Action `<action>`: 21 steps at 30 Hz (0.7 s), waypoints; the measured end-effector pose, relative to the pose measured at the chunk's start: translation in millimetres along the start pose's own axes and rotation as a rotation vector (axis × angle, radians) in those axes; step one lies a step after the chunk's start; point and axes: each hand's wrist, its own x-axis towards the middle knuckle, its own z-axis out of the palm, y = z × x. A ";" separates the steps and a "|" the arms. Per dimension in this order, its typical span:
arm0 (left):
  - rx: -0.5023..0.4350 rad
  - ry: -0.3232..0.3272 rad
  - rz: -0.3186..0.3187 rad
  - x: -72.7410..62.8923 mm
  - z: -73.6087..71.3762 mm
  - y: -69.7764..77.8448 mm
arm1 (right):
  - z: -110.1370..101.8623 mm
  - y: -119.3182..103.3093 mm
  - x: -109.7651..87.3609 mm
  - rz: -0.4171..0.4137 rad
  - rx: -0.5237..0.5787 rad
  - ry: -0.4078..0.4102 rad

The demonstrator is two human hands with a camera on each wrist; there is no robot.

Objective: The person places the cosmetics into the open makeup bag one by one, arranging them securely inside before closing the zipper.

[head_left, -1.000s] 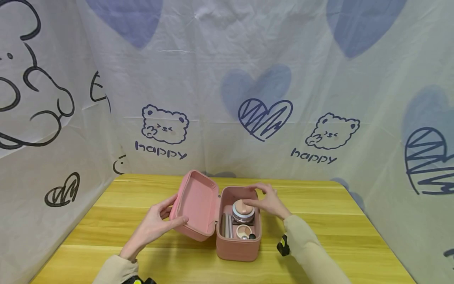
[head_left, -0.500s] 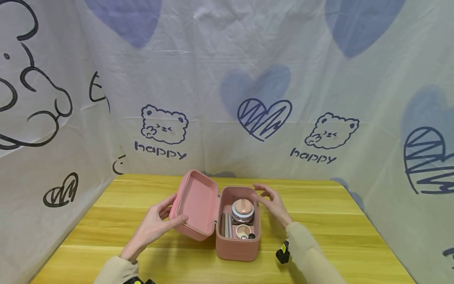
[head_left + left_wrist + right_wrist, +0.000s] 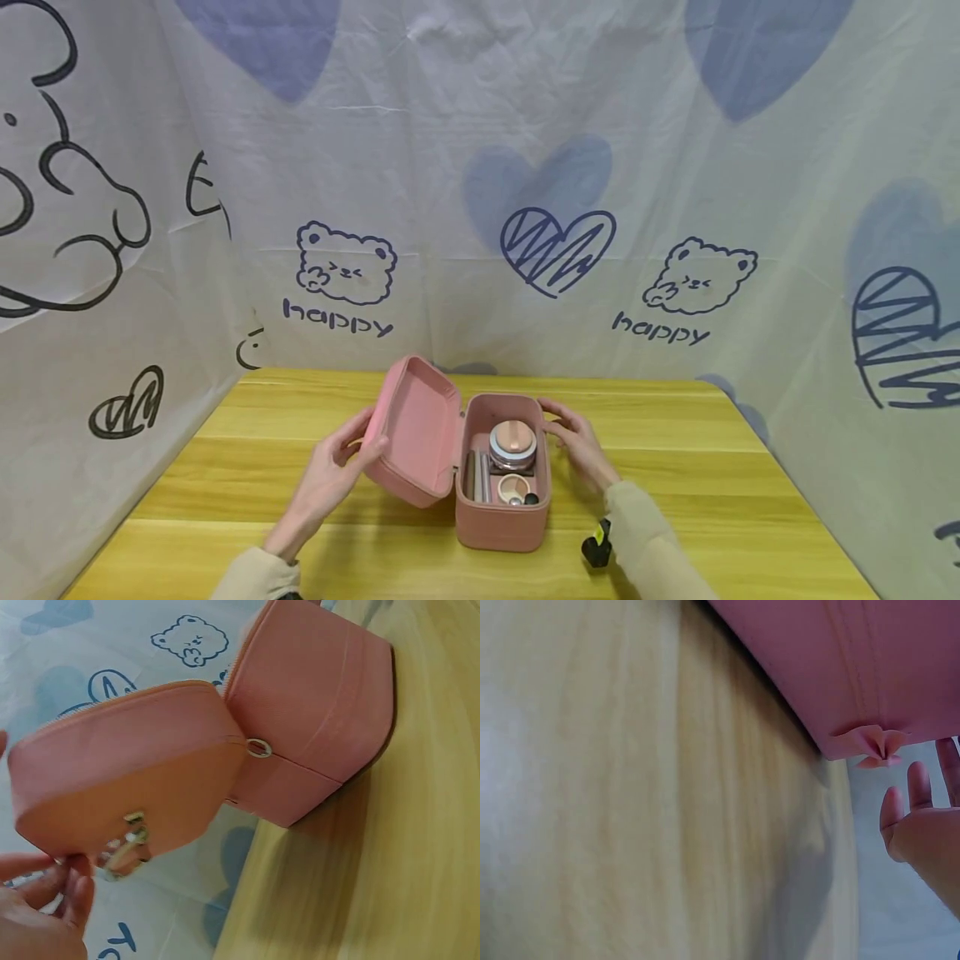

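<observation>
A pink cosmetic case (image 3: 502, 529) stands on the table, its hinged lid (image 3: 420, 429) swung out to the left. My left hand (image 3: 327, 477) holds the lid's outer left edge between thumb and fingers. In the left wrist view, a metal-trimmed handle (image 3: 127, 851) sits on the lid's outside near those fingers. My right hand (image 3: 576, 442) is at the case's right wall, thumb and fingertips near the rim, gripping nothing visible. Inside lie a powder puff (image 3: 514, 436) on a round silver container, slim tubes (image 3: 477, 477) and a small round palette (image 3: 513, 487).
The yellow wood table (image 3: 675, 467) surrounds the case. A white printed cloth (image 3: 450, 333) hangs behind and at both sides. In the right wrist view, a pink bow (image 3: 877, 744) sticks out from the case wall.
My right hand has drawn back from the puff to outside the case's right rim. The left thumb has shifted from inside the lid to its edge, and the lid is tilted up slightly more.
</observation>
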 end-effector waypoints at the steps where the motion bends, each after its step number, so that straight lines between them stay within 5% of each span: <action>1: -0.021 -0.003 0.021 -0.4 0.8 -1.1 | 0.0 0.6 -0.2 0.002 0.004 0.001; 7: -0.069 -0.014 0.136 -1.7 5.2 -5.0 | 0.8 3.8 -0.8 -0.005 0.024 0.003; 14: -0.120 -0.048 0.159 1.6 15.4 0.1 | 1.6 2.8 -4.7 -0.015 -0.009 0.037; 21: -0.266 -0.131 0.263 8.7 31.6 2.8 | 2.5 -0.5 -12.5 -0.008 -0.055 0.080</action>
